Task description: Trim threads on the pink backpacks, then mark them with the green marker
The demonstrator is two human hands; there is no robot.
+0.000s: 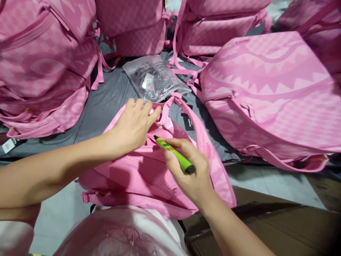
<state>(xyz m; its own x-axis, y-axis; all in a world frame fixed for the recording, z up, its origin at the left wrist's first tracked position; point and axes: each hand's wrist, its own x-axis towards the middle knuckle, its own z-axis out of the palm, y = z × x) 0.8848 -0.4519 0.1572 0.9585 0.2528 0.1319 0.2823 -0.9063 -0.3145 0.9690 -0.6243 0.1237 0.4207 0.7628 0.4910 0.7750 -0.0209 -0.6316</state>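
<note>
Head view, items listed outward from your hands: one pink backpack [157, 170], directly before you at the near edge of the table [103, 96], its opening facing up and a perforated panel on your side. One green marker [174, 154] with black ends, above that backpack, tip angled toward the opening; whether it touches fabric cannot be told. Your right hand [190, 169]: grasping the marker between thumb and fingers. Your left hand [134, 122]: laid on the backpack's far rim, fingers bent over it; whether it pinches the fabric cannot be told. One strap [197, 124], looped up to the right of the opening. One clear plastic bag [157, 80], just beyond the rim, printed, with a white slip. One black tag [188, 122], beside the strap. One toothed-pattern backpack [271, 85], lying to your right. One eye-pattern backpack [39, 67], to your left, white label [9, 145] at its base. Two checkered backpacks [133, 28], along the back. One cardboard box [266, 224], lower right. One plastic-wrapped bundle [119, 236], bottom centre, nearest you.
</note>
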